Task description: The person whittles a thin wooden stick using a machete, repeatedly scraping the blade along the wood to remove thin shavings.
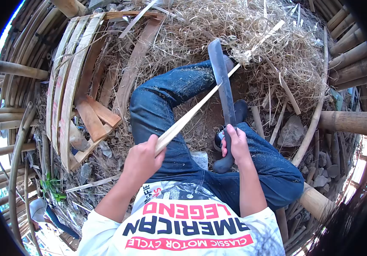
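Seated person, jeans, knees apart; bare earth between the legs is the only open ground. Bamboo poles (pixel 345 121) ring the spot on both sides, bent slats (pixel 70 85) stack at the left, and a shavings pile (pixel 251 38) closes the far side.

Left hand (pixel 143 160) is clenched around the near end of the strip (pixel 200 106). The strip's long axis runs diagonally from that hand up and right, its far end reaching over the shavings.

Right hand (pixel 234 145) is wrapped tight on the knife (pixel 222 81) handle. The blade points away from the person, nearly upright in view, crossing the strip at mid-length above the left knee, touching it there.
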The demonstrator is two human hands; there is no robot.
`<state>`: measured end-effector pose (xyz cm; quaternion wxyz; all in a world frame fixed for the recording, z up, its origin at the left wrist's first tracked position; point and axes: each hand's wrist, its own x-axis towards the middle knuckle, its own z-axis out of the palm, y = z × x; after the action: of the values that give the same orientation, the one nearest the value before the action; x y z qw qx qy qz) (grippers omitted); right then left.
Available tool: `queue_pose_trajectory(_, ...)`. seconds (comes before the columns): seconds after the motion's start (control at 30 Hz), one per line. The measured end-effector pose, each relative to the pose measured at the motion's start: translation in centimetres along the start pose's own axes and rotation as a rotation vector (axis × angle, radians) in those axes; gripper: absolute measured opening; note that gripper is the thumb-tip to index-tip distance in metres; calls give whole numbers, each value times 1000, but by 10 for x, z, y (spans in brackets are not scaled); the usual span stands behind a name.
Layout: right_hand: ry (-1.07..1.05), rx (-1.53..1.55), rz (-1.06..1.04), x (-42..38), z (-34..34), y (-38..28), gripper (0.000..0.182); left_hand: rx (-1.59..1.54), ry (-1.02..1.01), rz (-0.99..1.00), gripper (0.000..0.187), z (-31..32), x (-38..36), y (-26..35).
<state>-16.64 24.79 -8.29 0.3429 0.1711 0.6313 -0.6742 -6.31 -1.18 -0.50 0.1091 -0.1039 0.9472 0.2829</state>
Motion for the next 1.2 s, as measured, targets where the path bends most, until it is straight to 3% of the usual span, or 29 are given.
queue_pose_trajectory(0.17,75,103,-8,9,-10,-11,39,5,-1,4,26,0,-1,3)
queue_pose_trajectory(0.37,-15,-63,44,-11,-12,-17,38,58,8,17,26,7,-3,-6)
queue_pose_trajectory(0.5,73,102,50,-4,-1,-9,39,62,19,31,25,5,2,8)
queue_pose_trajectory(0.57,-40,-44,28,-15,3,0,39,64,8,6,25,6,5,6)
queue_pose_trajectory(0.77,30,97,44,-12,-3,-5,42,67,49,30,23,3,4,6)
queue_pose_trajectory(0.9,-68,-73,49,-27,0,2,42,93,15,-12,22,9,1,-8)
queue_pose_trajectory(1.0,56,118,71,-15,-7,0,41,95,27,3,22,8,1,2)
queue_pose_trajectory(1.13,-124,-110,64,-39,10,9,41,121,51,8,22,9,5,-2)
queue_pose_trajectory(1.2,-92,-44,77,-39,2,3,40,104,57,17,22,8,6,-3)
